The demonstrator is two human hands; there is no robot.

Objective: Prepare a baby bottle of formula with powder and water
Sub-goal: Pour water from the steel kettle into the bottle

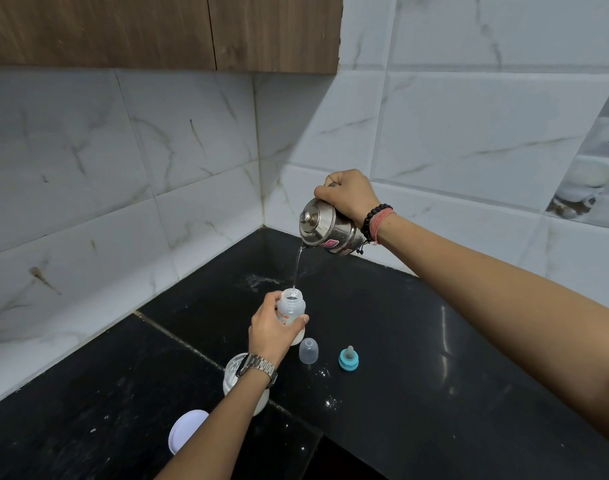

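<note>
The water (297, 268) falls in a thin line from the steel pot (327, 225) into the small mouth of the baby bottle (291, 315). That mouth is tiny, so if the pot tips more or the arm shakes, I think the water could miss and splash on the black counter (417, 341). The pot is high above the bottle, and that makes aiming harder. Too much water could also fill the bottle over the top.

The right hand (348, 199) is curled tight around the pot's handle and tips it. The left hand (273, 332) wraps its fingers and thumb around the bottle, which stands on the counter near the corner. The clear cap (308, 350) and the blue teat ring (349, 358) stand just beside the bottle. The powder jar (246, 386) sits under the left wrist, with its white lid (188, 431) off nearby
</note>
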